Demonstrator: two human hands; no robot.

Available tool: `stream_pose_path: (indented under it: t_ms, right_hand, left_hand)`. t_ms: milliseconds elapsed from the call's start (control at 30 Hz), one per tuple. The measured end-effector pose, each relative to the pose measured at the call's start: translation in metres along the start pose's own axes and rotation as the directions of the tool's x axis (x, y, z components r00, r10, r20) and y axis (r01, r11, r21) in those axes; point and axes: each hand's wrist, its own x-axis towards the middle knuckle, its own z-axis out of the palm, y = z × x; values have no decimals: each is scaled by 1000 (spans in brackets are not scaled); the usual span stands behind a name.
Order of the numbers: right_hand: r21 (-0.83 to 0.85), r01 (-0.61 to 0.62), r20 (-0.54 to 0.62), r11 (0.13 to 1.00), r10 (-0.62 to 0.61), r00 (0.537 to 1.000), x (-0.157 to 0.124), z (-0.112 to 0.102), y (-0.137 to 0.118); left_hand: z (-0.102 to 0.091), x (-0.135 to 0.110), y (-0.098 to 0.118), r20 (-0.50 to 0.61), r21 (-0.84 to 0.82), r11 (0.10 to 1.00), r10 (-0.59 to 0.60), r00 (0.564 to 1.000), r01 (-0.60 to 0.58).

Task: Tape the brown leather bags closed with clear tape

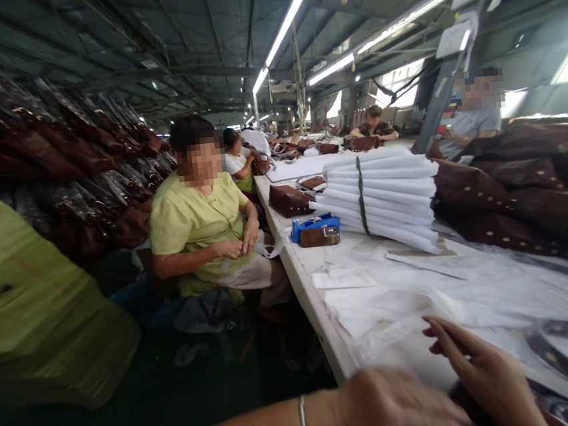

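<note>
Low in the head view, my left hand reaches in from the left, a silver bangle on its wrist. Motion smears its fingers, so I cannot tell what they hold. My right hand is just to the right, its fingers stretched out and slightly apart above white sheets. Below and between the hands shows a dark brown piece, mostly hidden. To the right of my right hand lies a dark strap with light studs, curved into a loop.
A strapped stack of white paper stands on the table, beside a blue tape dispenser and a phone. Brown studded bags pile up at right. A seated co-worker is at the left edge, near a green sack.
</note>
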Motion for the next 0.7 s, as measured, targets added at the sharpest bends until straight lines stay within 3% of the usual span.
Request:
stream_pose_path:
  t_ms: [33,67,100,167,233,300,400,700]
  right_hand:
    - [23,-9,18,1000,9,1000,1,-1,-3]
    - [35,-20,22,999,19,1000,2,-2,-5]
    - [40,-33,17,999,32,999,3,-3,-7]
    - [48,-53,2,997,53,999,4,-3,-10]
    - [61,-58,5,996,58,998,4,-3,-10]
    - [77,-58,9,995,58,998,4,-2,-9]
    - [79,-66,22,995,64,998,4,0,-4]
    - [50,-51,79,997,47,996,5,5,14]
  left_hand:
    - [-2,-1,-27,-15,-21,989,-148,989,147]
    - [-3,-2,-57,-18,-127,887,-450,893,445]
    - [-4,-2,-89,-23,-137,811,-577,817,569]
    - [-2,-3,-150,-33,-135,711,-699,714,690]
    - [4,-5,-197,-13,-135,640,-764,645,756]
    - [14,-8,-226,50,-142,616,-778,627,775]
    - [27,-12,-245,147,-152,624,-752,642,766]
    - [43,-7,-253,221,-178,637,-717,661,750]
